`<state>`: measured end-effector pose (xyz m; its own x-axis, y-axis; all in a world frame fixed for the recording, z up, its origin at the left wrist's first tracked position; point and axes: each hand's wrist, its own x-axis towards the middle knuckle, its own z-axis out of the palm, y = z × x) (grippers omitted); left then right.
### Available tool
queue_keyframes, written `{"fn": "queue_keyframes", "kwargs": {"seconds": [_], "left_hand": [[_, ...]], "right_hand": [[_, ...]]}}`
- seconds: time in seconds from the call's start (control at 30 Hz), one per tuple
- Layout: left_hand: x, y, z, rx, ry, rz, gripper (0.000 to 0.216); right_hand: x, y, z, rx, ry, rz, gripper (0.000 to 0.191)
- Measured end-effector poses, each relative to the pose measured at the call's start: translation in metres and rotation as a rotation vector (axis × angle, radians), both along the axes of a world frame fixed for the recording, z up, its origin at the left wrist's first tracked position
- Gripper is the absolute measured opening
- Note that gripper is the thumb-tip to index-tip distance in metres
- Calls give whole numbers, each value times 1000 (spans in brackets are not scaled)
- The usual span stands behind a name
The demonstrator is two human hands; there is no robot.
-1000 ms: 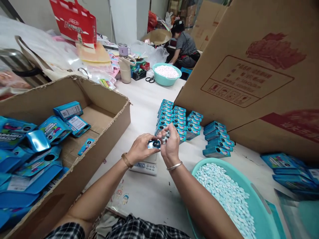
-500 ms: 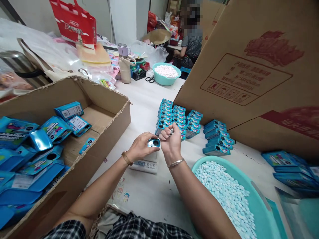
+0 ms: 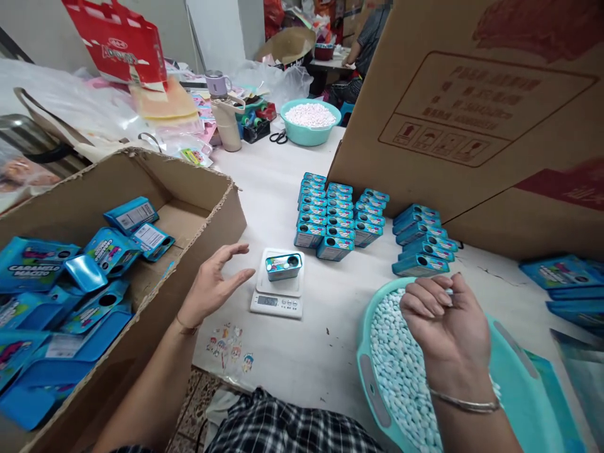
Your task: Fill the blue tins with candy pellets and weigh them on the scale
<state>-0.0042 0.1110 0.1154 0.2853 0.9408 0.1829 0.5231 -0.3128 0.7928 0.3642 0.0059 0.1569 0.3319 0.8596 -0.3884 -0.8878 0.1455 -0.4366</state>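
A small blue tin (image 3: 283, 267) with a dark round hole in its top stands on the white digital scale (image 3: 276, 307). To the left of the scale, my left hand (image 3: 218, 280) is open, thumb and fingers apart, touching nothing. My right hand (image 3: 446, 314) is curled closed, palm up, over the turquoise basin (image 3: 367, 352). A bit of pale candy shows between its fingertips; how much it holds is hidden. Many pale blue candies (image 3: 401, 358) fill the basin. Behind the scale, similar blue tins (image 3: 337, 217) stand in rows.
On the left, a cardboard box (image 3: 207, 242) holds loose blue tins. A large carton (image 3: 472, 132) rises at the back right, with more tins before it. Farther back are scissors (image 3: 278, 137), a cup-topped bottle (image 3: 227, 123) and another candy basin (image 3: 309, 135). A person sits beyond.
The tin has gone from my left hand onto the scale, and that hand has opened and drawn left. My closed right hand has moved right, over the basin.
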Motion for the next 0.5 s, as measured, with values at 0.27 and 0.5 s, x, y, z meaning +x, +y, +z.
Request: {"fn": "queue_keyframes", "kwargs": {"seconds": [0.27,0.5], "left_hand": [[22,-4,-2,61,73,-77,39],[42,-3,1,331,147,-58,13]], "right_hand": [[-48,31,-4,-89,84,62,30],[-102,75,-1,-143,79,167,38]]}}
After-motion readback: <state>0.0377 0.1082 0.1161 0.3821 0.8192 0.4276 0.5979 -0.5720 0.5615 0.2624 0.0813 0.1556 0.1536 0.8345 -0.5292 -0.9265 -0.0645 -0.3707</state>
